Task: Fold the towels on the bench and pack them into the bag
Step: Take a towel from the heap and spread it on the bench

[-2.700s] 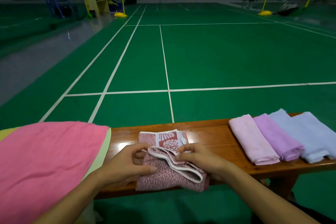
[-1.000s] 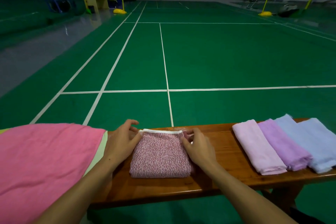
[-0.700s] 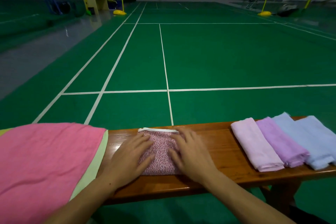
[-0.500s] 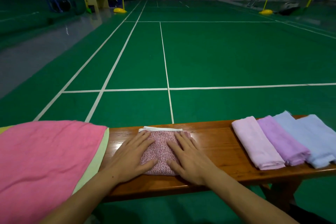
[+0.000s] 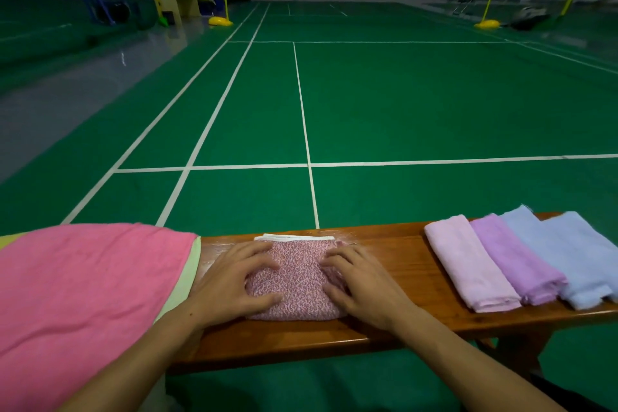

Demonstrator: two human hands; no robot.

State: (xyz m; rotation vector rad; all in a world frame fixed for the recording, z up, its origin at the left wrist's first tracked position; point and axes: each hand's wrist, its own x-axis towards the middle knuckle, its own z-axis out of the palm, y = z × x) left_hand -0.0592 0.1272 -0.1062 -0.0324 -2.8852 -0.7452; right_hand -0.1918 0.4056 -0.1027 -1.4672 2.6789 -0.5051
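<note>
Green badminton court [image 5: 401, 104] behind wooden bench [image 5: 394, 264]. Folded speckled pink towel [image 5: 296, 281] mid-bench, white hem at far edge. Left hand [image 5: 234, 281] flat on towel's left side, right hand [image 5: 361, 284] flat on its right side, fingers spread, gripping nothing. Right of towel: pale pink towel [image 5: 468, 267], purple towel [image 5: 511, 261], blue towel [image 5: 568, 254], side by side, touching. Left of towel: big pink cloth [image 5: 83, 294] over yellow-green cloth [image 5: 187, 278].

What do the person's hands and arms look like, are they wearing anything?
Both arms are bare as far as the picture shows: no sleeves in sight. The left hand and right hand wear no gloves, and no rings, watch or bracelets can be seen on the fingers or wrists. The nails look short and plain, though the light is dim.
</note>
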